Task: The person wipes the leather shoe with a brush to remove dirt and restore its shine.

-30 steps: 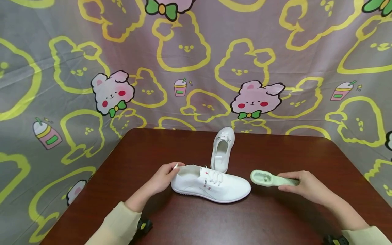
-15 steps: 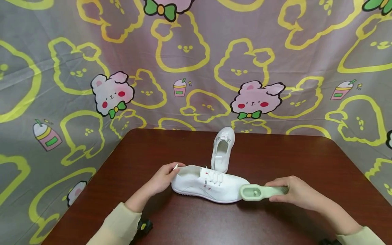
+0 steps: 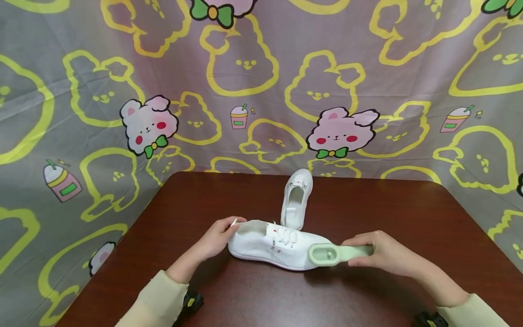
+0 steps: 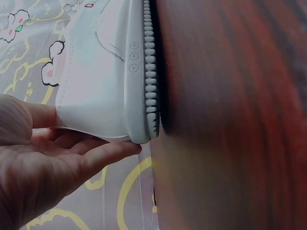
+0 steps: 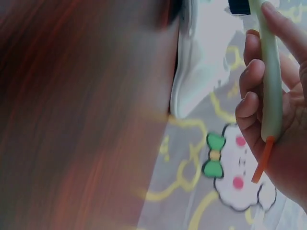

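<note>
My left hand (image 3: 215,237) grips the heel of a white lace-up shoe (image 3: 255,250), its thumb at the collar and its fingers behind the heel. The shoe lies sole down, toe to the right. In my right hand (image 3: 386,253) is a pale green brush (image 3: 343,253), gripped by its handle. The brush head is over the toe part of the shoe in the head view. In the right wrist view, dark bristles (image 5: 239,6) face the shoe, and an orange strap (image 5: 263,160) hangs from the handle's end. Whether the bristles touch the shoe I cannot tell.
A second white shoe (image 3: 296,200) stands behind the first, toe pointing away. Both are on a dark red-brown table (image 3: 204,195). A grey curtain (image 3: 261,91) with yellow and pink cartoon prints surrounds the table's back and sides.
My right hand has moved left with the brush, from beyond the toe to over the front of the shoe. The left hand and both shoes stay in place.
</note>
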`<state>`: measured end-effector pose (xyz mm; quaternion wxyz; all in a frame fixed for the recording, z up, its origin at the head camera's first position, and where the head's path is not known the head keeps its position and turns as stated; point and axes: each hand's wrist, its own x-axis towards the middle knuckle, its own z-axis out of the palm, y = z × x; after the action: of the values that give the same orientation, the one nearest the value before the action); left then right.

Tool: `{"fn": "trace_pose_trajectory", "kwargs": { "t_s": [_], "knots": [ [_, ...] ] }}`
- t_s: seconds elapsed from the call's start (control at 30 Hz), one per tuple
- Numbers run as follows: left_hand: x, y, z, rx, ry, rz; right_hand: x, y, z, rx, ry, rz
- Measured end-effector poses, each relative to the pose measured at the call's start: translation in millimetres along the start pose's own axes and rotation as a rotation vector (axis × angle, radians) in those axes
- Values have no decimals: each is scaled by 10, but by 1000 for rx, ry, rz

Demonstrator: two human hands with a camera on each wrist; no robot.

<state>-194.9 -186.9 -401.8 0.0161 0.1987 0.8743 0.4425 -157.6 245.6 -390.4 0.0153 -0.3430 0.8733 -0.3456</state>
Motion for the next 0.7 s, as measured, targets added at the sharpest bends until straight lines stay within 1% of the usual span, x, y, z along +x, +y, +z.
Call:
{"fn": "trace_pose_trajectory", "kwargs": {
  "t_s": [0.07,0.13,0.27,0.37,0.43,0.57,0.63,0.7],
  "knots": [
    [-3,-1,2,-1,1,-9,58,-18,33,-19,-27,18],
    [-7,1,2,-1,2,-12,89,10,27,-32,-23,51],
    [-7,0,-2,3,2,-9,117,130,-54,-65,60,131],
    [-9,-4,-9,6,-2,1,150,142,-80,-86,108,166],
    [-10,-10,-10,7,-2,3,183,92,-60,-51,89,174],
    [-8,-25,-1,0,2,9,258,-32,15,81,-27,138],
    [-7,-29,2,-3,3,11,286,-45,39,101,-63,113],
    [-12,-26,-1,-3,0,13,298,-9,49,99,-66,106]
  ]
}}
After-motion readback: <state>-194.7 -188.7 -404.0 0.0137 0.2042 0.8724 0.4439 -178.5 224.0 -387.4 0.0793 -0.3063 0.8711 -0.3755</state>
